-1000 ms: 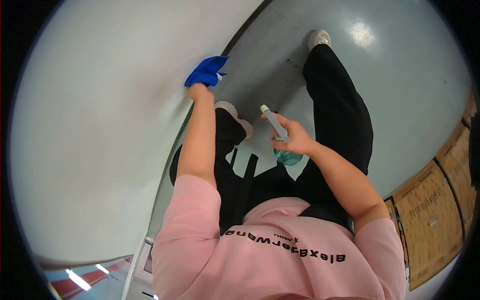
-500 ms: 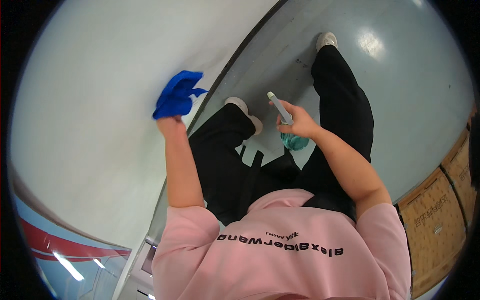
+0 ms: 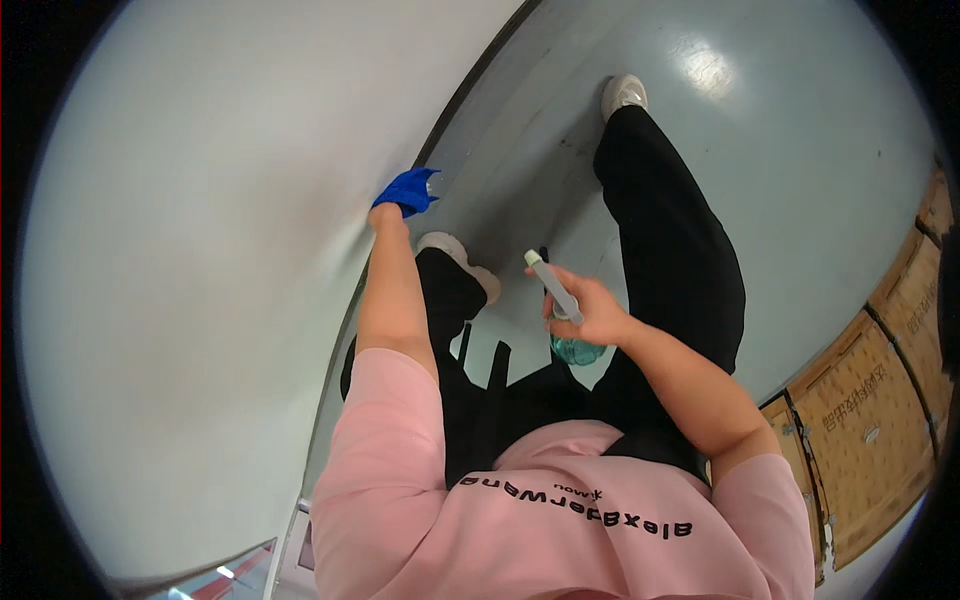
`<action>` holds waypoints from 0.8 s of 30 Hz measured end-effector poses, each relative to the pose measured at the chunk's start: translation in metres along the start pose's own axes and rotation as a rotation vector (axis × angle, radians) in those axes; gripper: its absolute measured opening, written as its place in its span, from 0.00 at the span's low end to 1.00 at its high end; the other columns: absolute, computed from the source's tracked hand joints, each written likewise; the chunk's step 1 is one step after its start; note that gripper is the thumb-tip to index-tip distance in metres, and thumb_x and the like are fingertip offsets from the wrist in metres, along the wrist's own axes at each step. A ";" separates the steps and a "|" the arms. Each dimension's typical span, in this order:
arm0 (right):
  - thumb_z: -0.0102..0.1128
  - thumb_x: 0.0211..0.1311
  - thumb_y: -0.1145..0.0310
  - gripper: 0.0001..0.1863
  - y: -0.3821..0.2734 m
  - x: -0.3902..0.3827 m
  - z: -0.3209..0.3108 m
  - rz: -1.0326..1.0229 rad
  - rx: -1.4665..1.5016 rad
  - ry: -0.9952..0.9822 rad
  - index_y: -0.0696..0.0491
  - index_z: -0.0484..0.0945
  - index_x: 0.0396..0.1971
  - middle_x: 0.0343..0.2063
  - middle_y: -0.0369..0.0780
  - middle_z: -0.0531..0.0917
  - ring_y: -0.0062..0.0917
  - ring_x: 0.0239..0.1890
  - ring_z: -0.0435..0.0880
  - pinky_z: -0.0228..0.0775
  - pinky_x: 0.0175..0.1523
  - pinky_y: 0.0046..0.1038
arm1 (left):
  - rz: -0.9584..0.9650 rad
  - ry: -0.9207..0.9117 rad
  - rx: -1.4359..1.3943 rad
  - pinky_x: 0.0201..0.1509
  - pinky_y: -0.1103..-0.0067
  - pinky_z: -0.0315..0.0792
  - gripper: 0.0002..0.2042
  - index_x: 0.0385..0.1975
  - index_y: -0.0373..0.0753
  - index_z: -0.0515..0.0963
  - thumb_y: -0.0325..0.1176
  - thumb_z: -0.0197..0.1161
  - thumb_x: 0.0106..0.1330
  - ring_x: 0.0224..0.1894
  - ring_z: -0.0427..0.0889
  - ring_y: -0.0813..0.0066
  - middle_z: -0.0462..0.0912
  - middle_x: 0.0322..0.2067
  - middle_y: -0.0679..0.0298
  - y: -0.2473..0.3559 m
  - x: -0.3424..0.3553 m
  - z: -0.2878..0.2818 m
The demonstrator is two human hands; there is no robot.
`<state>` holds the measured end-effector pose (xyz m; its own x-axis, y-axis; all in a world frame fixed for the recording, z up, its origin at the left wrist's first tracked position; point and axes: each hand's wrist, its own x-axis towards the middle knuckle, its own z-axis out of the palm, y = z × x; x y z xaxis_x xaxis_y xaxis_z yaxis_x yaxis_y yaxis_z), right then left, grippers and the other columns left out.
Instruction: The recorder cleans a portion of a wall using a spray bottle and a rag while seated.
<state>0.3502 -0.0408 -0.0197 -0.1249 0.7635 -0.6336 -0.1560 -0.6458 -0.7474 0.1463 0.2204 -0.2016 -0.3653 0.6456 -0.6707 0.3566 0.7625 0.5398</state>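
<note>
My left hand (image 3: pixel 385 214) is closed around a bunched blue cloth (image 3: pixel 406 190), low by the white wall (image 3: pixel 210 260) and close to its dark bottom strip (image 3: pixel 474 84). The cloth covers most of the fingers, and whether it touches the wall I cannot tell. In front of my body, my right hand (image 3: pixel 598 312) grips a spray bottle (image 3: pixel 578 350) by its neck. The bottle has a see-through teal body and a grey spray head with a pale nozzle pointing up and left in the view.
Grey floor (image 3: pixel 800 230) lies under my spread feet, with one white shoe (image 3: pixel 462 262) near the wall and the other shoe (image 3: pixel 625 95) farther ahead. Wooden crates (image 3: pixel 850 420) with metal fittings stand along the right. A glossy red and blue panel (image 3: pixel 228 580) shows at the lower left.
My left hand has moved the cloth right and lower along the wall, toward the bottom strip. The right hand with the spray bottle sits slightly lower in view, and the whole view has shifted.
</note>
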 end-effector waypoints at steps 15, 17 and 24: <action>0.59 0.37 0.74 0.38 -0.010 -0.044 -0.012 0.030 0.133 -0.060 0.51 0.57 0.56 0.25 0.38 0.76 0.25 0.30 0.77 0.68 0.40 0.27 | -0.125 0.093 -0.270 0.33 0.85 0.66 0.13 0.39 0.38 0.70 0.27 0.60 0.53 0.29 0.71 0.75 0.73 0.35 0.66 -0.095 0.041 0.001; 0.59 0.38 0.75 0.38 -0.011 -0.040 -0.011 0.033 0.135 -0.063 0.51 0.57 0.56 0.25 0.38 0.76 0.25 0.30 0.77 0.68 0.40 0.27 | -0.115 0.074 -0.335 0.32 0.86 0.67 0.11 0.38 0.36 0.71 0.26 0.58 0.54 0.28 0.72 0.73 0.74 0.35 0.64 -0.093 0.039 0.004; 0.58 0.37 0.74 0.36 -0.011 -0.016 0.002 0.035 0.162 -0.057 0.51 0.60 0.54 0.23 0.35 0.75 0.23 0.32 0.74 0.63 0.43 0.26 | 0.055 0.080 -0.228 0.39 0.78 0.70 0.11 0.37 0.30 0.70 0.28 0.56 0.56 0.37 0.75 0.71 0.75 0.35 0.60 -0.052 -0.004 0.014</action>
<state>0.3516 -0.0456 -0.0009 -0.1879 0.7424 -0.6430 -0.3056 -0.6664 -0.6801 0.1416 0.1775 -0.2339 -0.4208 0.6811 -0.5992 0.1777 0.7097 0.6818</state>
